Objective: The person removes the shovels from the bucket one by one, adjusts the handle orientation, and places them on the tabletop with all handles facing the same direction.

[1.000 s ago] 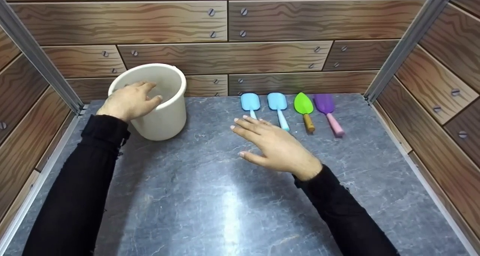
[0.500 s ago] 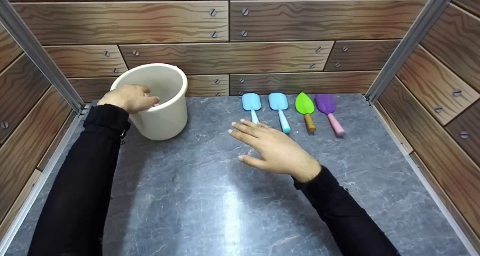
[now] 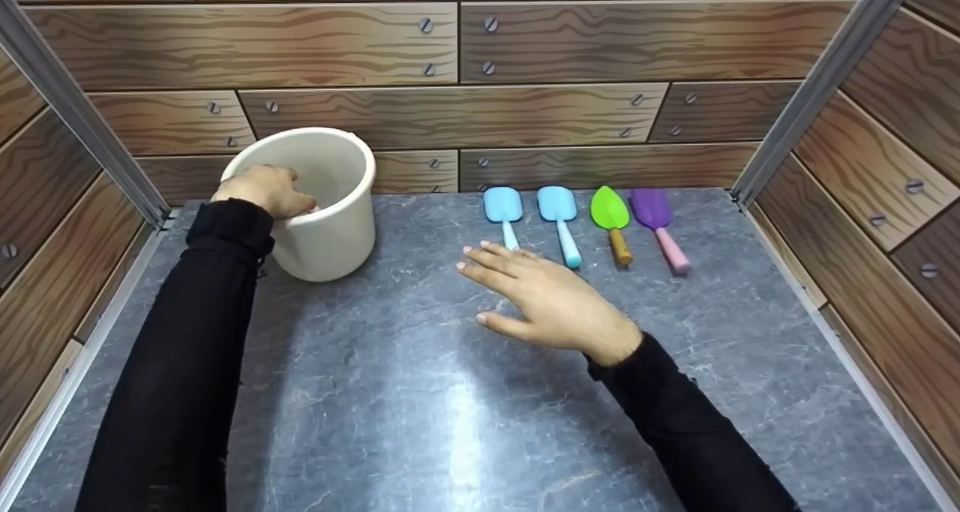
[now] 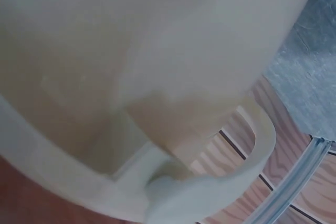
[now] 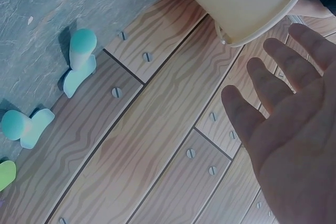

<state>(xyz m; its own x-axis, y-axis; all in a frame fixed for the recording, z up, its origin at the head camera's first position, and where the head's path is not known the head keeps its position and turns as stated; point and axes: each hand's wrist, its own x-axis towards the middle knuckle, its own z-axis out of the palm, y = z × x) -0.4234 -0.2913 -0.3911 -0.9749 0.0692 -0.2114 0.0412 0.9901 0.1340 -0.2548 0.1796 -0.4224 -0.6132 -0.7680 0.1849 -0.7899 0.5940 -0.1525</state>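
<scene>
A cream plastic bucket [image 3: 330,242] stands at the back left. My left hand [image 3: 259,189] reaches over its near-left rim, thumb by the rim and the other fingers hidden inside; I cannot tell whether they hold anything. Filling the left wrist view is the bucket's wall [image 4: 210,40], with a curved handle [image 4: 265,135] beside it. Fingers spread, my right hand [image 3: 555,302] is held in front of two light blue toy shovels [image 3: 502,204], palm showing in the right wrist view, with nothing in it. Its wrist overlaps no tool.
Along the back, to the right of the blue shovels, lie a green trowel [image 3: 609,206] with a brown handle and a purple shovel [image 3: 651,208] with a pink handle. Wood-patterned walls [image 3: 525,114] enclose the grey marbled table [image 3: 360,422] at the back and sides.
My left hand has lowered deeper over the bucket's rim, and its forearm has shifted slightly right. The right hand stays almost where it was; the bucket and tools have not moved.
</scene>
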